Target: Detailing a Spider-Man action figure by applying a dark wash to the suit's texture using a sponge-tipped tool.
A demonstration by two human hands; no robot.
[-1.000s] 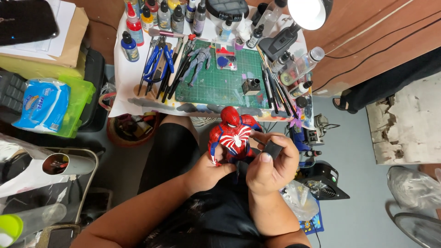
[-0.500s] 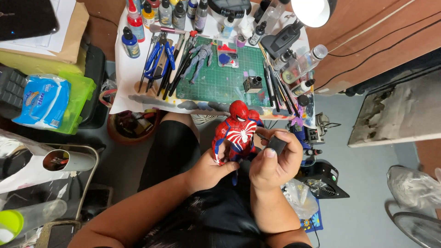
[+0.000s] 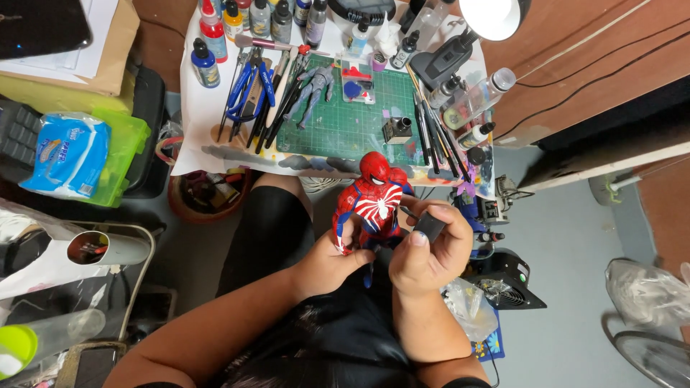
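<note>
Gripping the red and blue action figure (image 3: 374, 202) low on its body, the left hand (image 3: 329, 264) is closed around it and holds it upright over the lap, chest turned up to the camera, apparently so its front is easy to work on; the right hand (image 3: 424, 255), just right of it, is clenched on a small dark grey block (image 3: 430, 226) pinched between thumb and fingers, with a thin dark stem running from the block toward the figure's side; farther off, the green cutting mat (image 3: 345, 126) carries a bare grey figure (image 3: 314, 88) and a small open ink pot (image 3: 397, 129); paint bottles (image 3: 237, 21) line the far edge; pliers and brushes (image 3: 255, 97) lie fanned at the mat's left; near left, a round brown tub (image 3: 205, 197) on the floor holds mixed odds and ends.
</note>
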